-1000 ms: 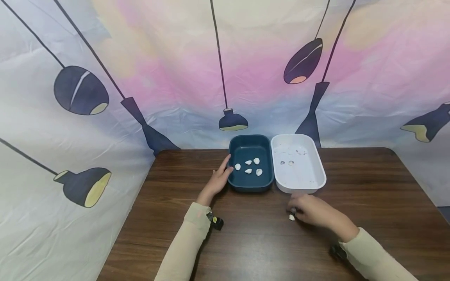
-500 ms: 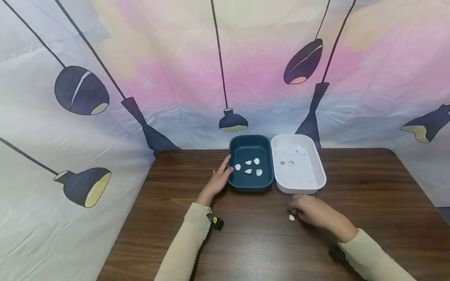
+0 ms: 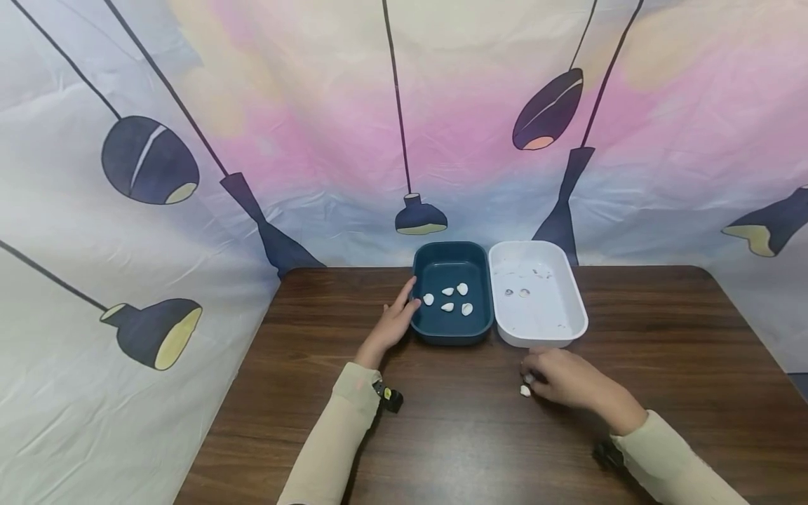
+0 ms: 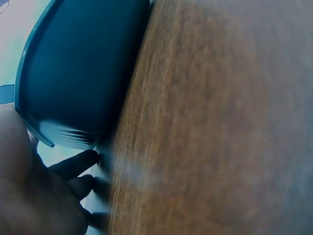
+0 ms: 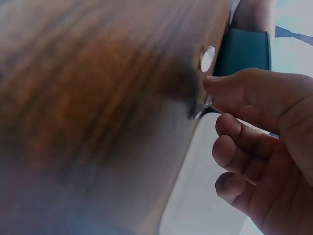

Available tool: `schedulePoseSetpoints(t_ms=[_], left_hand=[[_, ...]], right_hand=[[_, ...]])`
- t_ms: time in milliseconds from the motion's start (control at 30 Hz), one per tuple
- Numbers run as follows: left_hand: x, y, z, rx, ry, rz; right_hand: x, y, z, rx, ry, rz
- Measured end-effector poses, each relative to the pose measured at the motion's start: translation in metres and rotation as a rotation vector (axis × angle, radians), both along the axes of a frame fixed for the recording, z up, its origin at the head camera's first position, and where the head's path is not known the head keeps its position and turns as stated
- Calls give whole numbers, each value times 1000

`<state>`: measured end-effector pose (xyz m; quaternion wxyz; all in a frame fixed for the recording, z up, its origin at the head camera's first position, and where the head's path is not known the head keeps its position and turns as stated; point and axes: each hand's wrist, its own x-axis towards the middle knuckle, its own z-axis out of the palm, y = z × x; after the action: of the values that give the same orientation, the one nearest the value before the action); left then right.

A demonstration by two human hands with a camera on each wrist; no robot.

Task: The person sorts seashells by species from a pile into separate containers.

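Observation:
My left hand (image 3: pixel 393 325) rests against the left side of the dark teal tray (image 3: pixel 451 333), its fingers extended along the rim. Several white shells (image 3: pixel 467 308) lie spread on that tray's floor. In front of the white tray (image 3: pixel 576 315), my right hand (image 3: pixel 562 377) is low over the table, pinching a small shiny shell (image 5: pixel 209 101) between thumb and forefinger. Most of this shell is hidden by the fingers. Beside the fingertips a white shell (image 3: pixel 525 391) lies on the wood, also visible in the right wrist view.
Two small greyish round pieces (image 3: pixel 524 292) and some dark specks are in the white tray. Both trays stand side by side at the back edge of the brown wooden table (image 3: pixel 454 428). Behind them hangs a cloth (image 3: pixel 315 140) printed with lamps.
The small piece in my right fingers turns from dark to lighter, while the hand stays nearly in place. My left hand keeps its position on the teal tray. The view shifts slightly.

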<state>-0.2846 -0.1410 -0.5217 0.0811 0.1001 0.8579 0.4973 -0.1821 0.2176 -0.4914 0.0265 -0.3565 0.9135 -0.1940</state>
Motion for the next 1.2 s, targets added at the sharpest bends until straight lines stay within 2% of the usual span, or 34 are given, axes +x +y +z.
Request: schedulePoseSetpoints(t_ms=[233,400,600,833,1000,1200], left_hand=[[-1,0,0,-8,2,-1],[0,0,1,-5,5,0],[0,-1,1,-5,2,1],[1,0,2,-9,7,-10],[0,0,2,-15,8,-4],[0,0,2,-16,3,3]], right_hand=[[-3,2,18,-39,-89,-18],[-8,5,31,-69,-115,-25],[-14,7,43,-86,-89,-22],[-27,13,54,-120,-1,-6],[-38,17,61,-118,17,8],[-51,21,65,-98,23,-17]])
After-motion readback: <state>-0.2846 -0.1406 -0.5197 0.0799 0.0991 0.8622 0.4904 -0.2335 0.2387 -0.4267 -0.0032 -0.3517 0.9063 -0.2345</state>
